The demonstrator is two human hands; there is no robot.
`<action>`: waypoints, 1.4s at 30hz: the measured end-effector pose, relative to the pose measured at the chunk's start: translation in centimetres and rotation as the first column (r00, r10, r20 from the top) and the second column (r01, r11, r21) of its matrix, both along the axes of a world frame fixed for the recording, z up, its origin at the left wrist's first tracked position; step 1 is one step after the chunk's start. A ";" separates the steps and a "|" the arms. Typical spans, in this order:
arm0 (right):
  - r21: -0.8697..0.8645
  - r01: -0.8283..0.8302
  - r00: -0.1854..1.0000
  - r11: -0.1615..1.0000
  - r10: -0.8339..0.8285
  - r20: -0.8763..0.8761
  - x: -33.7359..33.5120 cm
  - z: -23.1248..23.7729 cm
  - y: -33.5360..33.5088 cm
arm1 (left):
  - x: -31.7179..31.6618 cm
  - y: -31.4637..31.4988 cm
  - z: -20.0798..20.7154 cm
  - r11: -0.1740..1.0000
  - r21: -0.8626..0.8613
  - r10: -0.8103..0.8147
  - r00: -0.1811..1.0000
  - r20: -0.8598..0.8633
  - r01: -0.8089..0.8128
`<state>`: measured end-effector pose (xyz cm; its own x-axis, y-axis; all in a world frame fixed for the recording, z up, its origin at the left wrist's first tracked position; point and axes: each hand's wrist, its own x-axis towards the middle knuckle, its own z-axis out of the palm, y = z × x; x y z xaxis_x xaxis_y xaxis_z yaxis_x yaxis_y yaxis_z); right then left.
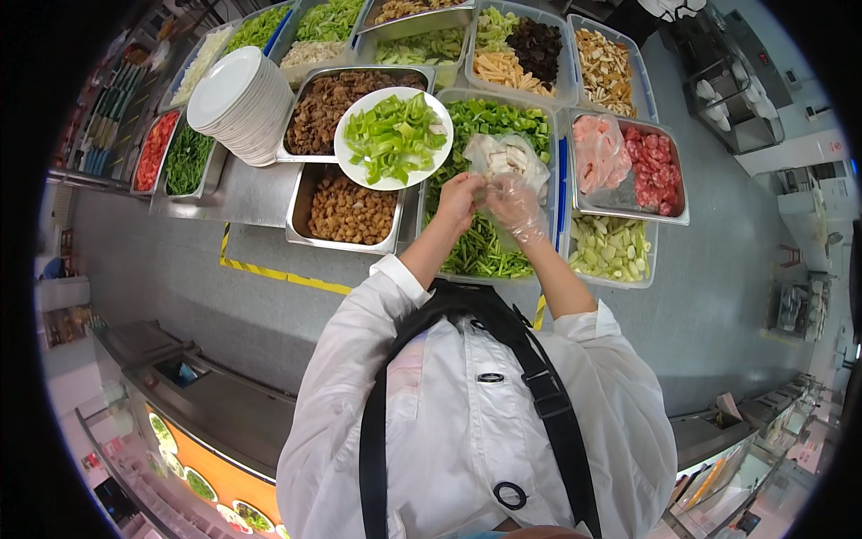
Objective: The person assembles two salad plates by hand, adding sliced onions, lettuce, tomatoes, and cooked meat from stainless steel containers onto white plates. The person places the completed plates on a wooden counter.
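Observation:
A clear plastic bag [509,158] with whitish pieces inside sits over the bin of green vegetables [476,117]. My left hand [460,199], bare, pinches the near edge of the bag. Beside it my right hand [517,208], in a thin clear plastic glove, is closed on the same edge, and the two hands nearly touch. What exactly lies between the fingertips is partly hidden. To the left of the hands, a white plate [444,124] of chopped green peppers [395,139] rests across the metal pans.
Left stands a tall stack of white plates [235,99]. Around are pans of brown cooked meat [337,108], small browned cubes [352,208] and pink and red sliced meat [654,166]. Sliced pale-green vegetables [611,247] lie near right. Yellow-black tape [287,277] marks the floor.

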<state>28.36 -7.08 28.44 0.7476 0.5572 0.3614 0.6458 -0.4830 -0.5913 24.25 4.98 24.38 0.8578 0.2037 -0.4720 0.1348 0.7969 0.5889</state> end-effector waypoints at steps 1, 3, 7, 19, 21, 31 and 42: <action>0.008 0.015 1.000 1.000 -0.015 -0.022 -0.1 0.1 0.0 | 0.1 0.0 -0.2 1.000 -0.001 -0.005 1.000 0.003 0.005; 0.058 0.040 0.997 0.998 -0.036 -0.065 0.0 -0.1 0.1 | 0.3 0.1 -0.4 1.000 -0.011 -0.007 1.000 0.013 0.008; 0.136 0.245 0.890 0.960 -0.167 -0.424 1.9 -0.9 -0.6 | 0.8 -0.1 -1.1 0.996 -0.088 0.006 0.999 0.053 -0.001; 0.462 0.529 0.492 0.712 0.187 -0.850 5.0 1.4 -3.0 | 1.3 1.0 -2.7 0.903 -0.429 0.067 0.972 0.225 0.037; 0.384 0.433 0.651 0.816 0.011 -0.759 5.1 0.7 -2.7 | 1.2 0.9 -2.7 0.899 -0.435 0.060 0.970 0.236 0.050; -0.091 0.103 0.908 0.991 -0.131 -0.398 2.5 0.0 0.7 | -0.2 0.8 -1.1 0.965 -0.261 0.029 0.993 0.117 0.002; -0.025 0.130 0.990 0.991 -0.131 -0.050 3.0 4.9 8.3 | -1.7 1.7 -4.8 0.951 -0.310 0.024 1.000 0.003 -0.022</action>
